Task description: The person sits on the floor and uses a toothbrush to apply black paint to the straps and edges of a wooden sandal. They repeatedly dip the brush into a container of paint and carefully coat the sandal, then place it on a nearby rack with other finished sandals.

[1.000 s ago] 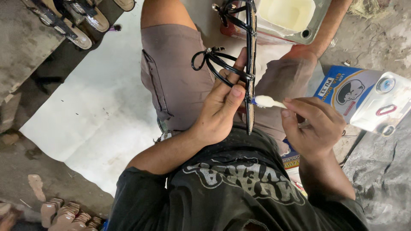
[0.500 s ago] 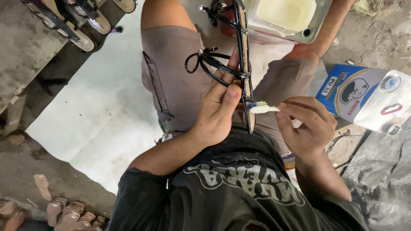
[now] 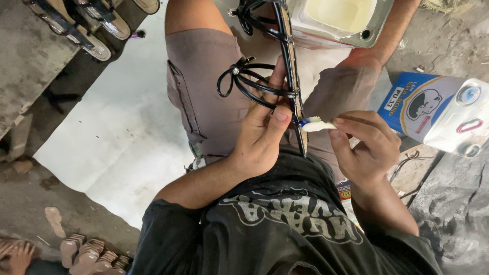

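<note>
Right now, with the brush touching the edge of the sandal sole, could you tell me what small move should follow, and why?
Probably draw the toothbrush in the right hand along the sandal sole's edge, toward the straps. Its bristles meet the edge beside the left hand's thumb, and most of the edge lies beyond.

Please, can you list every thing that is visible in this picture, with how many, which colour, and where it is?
strappy sandal: one, black, edge-on over the lap
small brush: one, white, its tip at the sole edge
open tin: one, cream contents, top centre
box: one, blue, right
sheet: one, white, on the ground
sandals: several, top left
heels: several, tan, bottom left
left hand: holds the sandal
right hand: fingers pinch the brush
</note>
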